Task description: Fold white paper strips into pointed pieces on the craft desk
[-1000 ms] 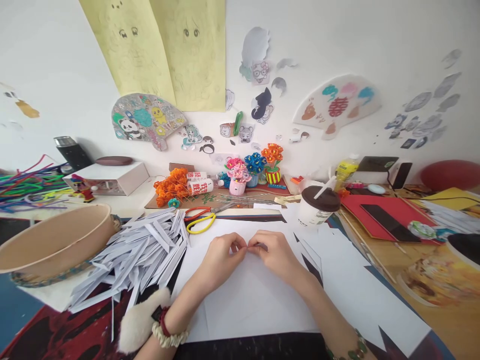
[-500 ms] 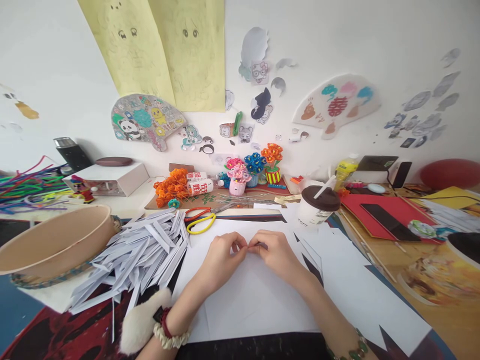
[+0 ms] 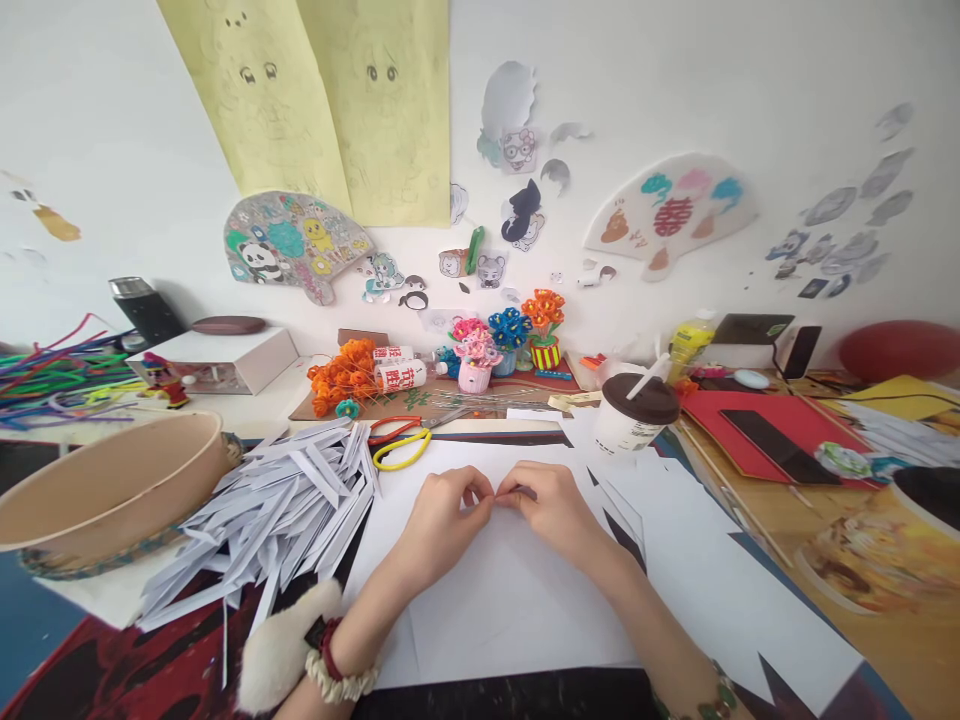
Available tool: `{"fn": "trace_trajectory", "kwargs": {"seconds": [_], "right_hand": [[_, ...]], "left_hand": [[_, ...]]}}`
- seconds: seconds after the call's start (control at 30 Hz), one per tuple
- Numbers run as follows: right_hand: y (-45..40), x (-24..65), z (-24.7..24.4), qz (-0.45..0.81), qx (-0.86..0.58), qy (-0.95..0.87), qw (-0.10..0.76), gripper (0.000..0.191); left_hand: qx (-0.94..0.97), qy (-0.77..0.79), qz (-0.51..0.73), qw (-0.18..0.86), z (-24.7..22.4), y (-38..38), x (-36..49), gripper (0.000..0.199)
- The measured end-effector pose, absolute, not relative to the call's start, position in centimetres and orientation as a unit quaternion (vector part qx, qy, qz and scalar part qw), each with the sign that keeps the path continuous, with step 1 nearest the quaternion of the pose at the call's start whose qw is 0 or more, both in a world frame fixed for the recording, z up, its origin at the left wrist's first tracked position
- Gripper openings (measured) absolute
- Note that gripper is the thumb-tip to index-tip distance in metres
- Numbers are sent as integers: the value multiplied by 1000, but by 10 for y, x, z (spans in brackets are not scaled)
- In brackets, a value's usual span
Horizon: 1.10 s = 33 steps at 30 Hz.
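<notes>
My left hand [image 3: 448, 515] and my right hand [image 3: 541, 500] meet at the fingertips above white paper sheets [image 3: 517, 610]. Thumb and forefinger are pinched together on both hands, and whatever lies between them is too small or too pale to make out. Left of my left hand lies a heap of narrow folded white paper strips [image 3: 277, 510]. Scissors with one red and one yellow handle [image 3: 401, 450] rest just beyond that hand. More white sheets [image 3: 720, 560] spread out on the right, beside my right forearm.
A round beige container [image 3: 112, 470] stands at far left. A lidded cup with a straw [image 3: 637, 410] is behind the right-hand sheets. Along the wall are orange craft flowers [image 3: 345, 375], a bottle [image 3: 405, 374] and small flower pots [image 3: 475, 372]. A phone-like black slab [image 3: 780, 445] lies on a red folder [image 3: 712, 415].
Both hands hold nearly the same pinched pose at the same spot. The view has shifted very slightly; nothing else has visibly moved.
</notes>
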State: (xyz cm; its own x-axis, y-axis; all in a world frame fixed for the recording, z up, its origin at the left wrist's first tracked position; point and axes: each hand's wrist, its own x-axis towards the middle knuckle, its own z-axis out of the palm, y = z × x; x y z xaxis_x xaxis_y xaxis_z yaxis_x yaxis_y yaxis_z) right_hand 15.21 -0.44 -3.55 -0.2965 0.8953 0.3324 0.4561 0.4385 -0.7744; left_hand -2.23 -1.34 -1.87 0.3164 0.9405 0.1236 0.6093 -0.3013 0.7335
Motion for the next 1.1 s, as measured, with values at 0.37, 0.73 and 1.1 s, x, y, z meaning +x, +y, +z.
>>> {"fn": "trace_trajectory", "kwargs": {"seconds": [0.37,0.73,1.1], "right_hand": [[-2,158,-35,258,-456,-754,397,20],[1,161,-36,252,-451,-754,406,19],[3,167,-37,246,-447,-755,412,18]], "left_hand": [[755,513,282,294,-14,-13,-26,13],[753,512,284,300,-9,-13,-27,12],[750,507,296,305,-7,-14,-28,12]]}}
